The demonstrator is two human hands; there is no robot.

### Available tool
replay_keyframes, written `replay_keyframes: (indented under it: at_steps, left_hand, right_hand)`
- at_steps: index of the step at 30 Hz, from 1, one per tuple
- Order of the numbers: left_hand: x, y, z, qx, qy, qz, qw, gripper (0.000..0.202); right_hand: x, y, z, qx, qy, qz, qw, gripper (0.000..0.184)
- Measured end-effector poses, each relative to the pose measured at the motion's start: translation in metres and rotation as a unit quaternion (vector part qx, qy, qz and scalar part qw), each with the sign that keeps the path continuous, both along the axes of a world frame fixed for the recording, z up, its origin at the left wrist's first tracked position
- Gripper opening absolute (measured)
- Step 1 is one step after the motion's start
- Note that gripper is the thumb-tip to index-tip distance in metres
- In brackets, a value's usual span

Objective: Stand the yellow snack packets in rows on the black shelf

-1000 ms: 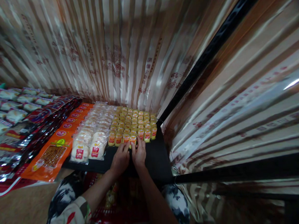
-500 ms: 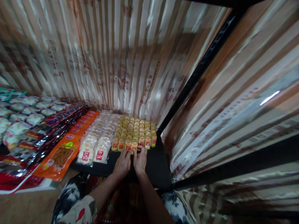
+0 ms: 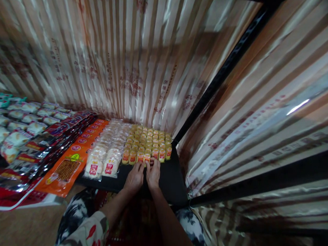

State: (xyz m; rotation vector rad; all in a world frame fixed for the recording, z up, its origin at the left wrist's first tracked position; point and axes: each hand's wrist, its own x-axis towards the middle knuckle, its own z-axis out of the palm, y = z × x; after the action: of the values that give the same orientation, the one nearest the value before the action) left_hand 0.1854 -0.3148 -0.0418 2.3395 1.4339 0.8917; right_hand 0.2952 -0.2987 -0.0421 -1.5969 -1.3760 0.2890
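Observation:
Several rows of small yellow snack packets (image 3: 147,143) with red labels fill the back of a black shelf (image 3: 169,180). My left hand (image 3: 134,178) and my right hand (image 3: 153,173) lie side by side on the shelf, fingers stretched forward. Their fingertips touch the front row of the yellow packets near its middle. Neither hand wraps round a packet.
Left of the yellow packets lie clear bags of pale round cakes (image 3: 107,154), then orange packs (image 3: 73,161) and dark red packs (image 3: 45,142). More bags (image 3: 9,126) lie far left. Striped shiny curtain cloth (image 3: 128,55) hangs behind and right. A black post (image 3: 219,77) stands at the corner.
Both hands have stayed at the front row of yellow packets, shifting only slightly. The view has tilted a little, so the shelf appears somewhat lower and left.

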Motion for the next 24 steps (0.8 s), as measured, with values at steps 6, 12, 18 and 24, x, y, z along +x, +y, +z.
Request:
replay_keyframes:
  at_steps: [6, 12, 18, 24]
  left_hand:
    - [-0.002, -0.005, 0.003, 0.013, 0.014, 0.002, 1.000, 0.049]
    - [-0.004, -0.007, 0.004, 0.028, 0.016, -0.003, 0.999, 0.046]
    - [-0.008, -0.044, 0.012, 0.030, -0.011, -0.044, 0.999, 0.033]
    - [-0.022, -0.107, -0.007, -0.108, 0.016, -0.035, 0.993, 0.031]
  right_hand:
    - [-0.002, -0.010, 0.006, 0.031, -0.042, -0.001, 0.999, 0.027]
    - [-0.008, -0.044, 0.010, 0.052, -0.036, -0.012, 0.998, 0.034]
    - [-0.014, -0.111, 0.002, 0.037, 0.015, 0.035, 0.999, 0.030]
    - [-0.020, -0.155, -0.019, -0.133, -0.005, 0.102, 0.986, 0.022]
